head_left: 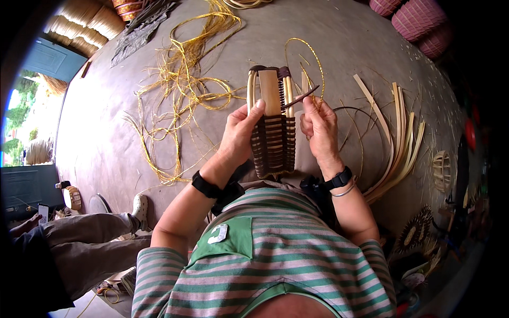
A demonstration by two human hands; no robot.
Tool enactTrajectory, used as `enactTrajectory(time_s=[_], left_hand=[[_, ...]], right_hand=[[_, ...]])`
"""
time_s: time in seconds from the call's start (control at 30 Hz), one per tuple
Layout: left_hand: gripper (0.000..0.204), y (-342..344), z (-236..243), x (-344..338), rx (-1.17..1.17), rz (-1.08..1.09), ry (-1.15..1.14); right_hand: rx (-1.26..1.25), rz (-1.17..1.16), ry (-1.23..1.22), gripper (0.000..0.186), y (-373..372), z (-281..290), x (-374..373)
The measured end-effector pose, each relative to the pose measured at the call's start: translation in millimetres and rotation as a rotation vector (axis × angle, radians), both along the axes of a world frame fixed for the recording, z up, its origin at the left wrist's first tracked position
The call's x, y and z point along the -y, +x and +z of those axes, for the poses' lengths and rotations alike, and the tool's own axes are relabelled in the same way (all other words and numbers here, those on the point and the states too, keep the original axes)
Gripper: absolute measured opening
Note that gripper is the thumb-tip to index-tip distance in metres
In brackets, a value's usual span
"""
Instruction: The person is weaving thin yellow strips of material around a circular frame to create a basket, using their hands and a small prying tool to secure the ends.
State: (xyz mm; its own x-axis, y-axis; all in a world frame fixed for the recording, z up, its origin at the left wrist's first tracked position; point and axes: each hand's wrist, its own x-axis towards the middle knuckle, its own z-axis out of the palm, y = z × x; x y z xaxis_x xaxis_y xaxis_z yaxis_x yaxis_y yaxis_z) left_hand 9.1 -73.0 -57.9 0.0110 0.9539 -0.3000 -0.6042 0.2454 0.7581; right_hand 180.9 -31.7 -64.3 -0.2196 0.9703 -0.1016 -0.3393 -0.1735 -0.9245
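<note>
My left hand (pixel 243 127) grips the side of a partly woven piece (pixel 274 146), with its thumb near the piece's upper middle. The piece has pale rods and a flat light wooden slat (pixel 268 91), with dark brown weaving across the lower part. Just right of it, my right hand (pixel 320 130) is closed in a pinch on a dark brown strip (pixel 310 91), which slants up from the piece. A twisted yellow cord (pixel 319 66) loops above that hand, down to its fingers.
Tangled yellow cord (pixel 191 90) lies on the concrete floor (pixel 101 148). Pale strips (pixel 398 143) curve at the right, and pink baskets (pixel 421 24) are stacked at the upper right. Another person's leg (pixel 85 230) stretches in at the lower left, near an open doorway (pixel 26 116).
</note>
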Motion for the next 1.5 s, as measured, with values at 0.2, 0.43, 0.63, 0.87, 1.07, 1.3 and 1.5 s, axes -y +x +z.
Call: enactTrajectory(time_s=[0.2, 0.43, 0.63, 0.87, 1.07, 1.3, 1.5], left_hand=[[0.035, 5.0, -21.1, 3.0, -0.248, 0.103, 0.075], [0.033, -2.7, -14.1, 15.3, -0.162, 0.077, -0.018], [0.021, -0.4, -2.0, 7.2, -0.112, -0.086, -0.052], [0.023, 5.2, 8.6, 12.3, -0.200, 0.033, -0.138], [0.013, -7.7, -13.5, 4.2, -0.250, -0.027, -0.009], [0.014, 6.5, -7.6, 3.9, -0.192, -0.036, 0.008], [0.020, 12.1, -4.5, 35.9, -0.395, -0.066, -0.051]], right_hand=[[0.064, 0.041, 0.033, 0.020, 0.0, -1.4, 16.2], [-0.089, 0.017, -0.070, 0.019, -4.9, -11.7, 42.7], [-0.053, 0.049, -0.085, 0.018, 6.6, -6.5, 40.3], [-0.108, -0.301, 0.007, 0.023, 174.3, 70.0, -89.4], [-0.298, -1.516, 0.232, 0.031, 370.0, 104.1, -96.6], [-0.166, -0.991, -0.170, 0.017, 283.4, 38.9, -59.1], [-0.014, -0.833, 0.059, 0.015, 276.5, 78.4, -104.7]])
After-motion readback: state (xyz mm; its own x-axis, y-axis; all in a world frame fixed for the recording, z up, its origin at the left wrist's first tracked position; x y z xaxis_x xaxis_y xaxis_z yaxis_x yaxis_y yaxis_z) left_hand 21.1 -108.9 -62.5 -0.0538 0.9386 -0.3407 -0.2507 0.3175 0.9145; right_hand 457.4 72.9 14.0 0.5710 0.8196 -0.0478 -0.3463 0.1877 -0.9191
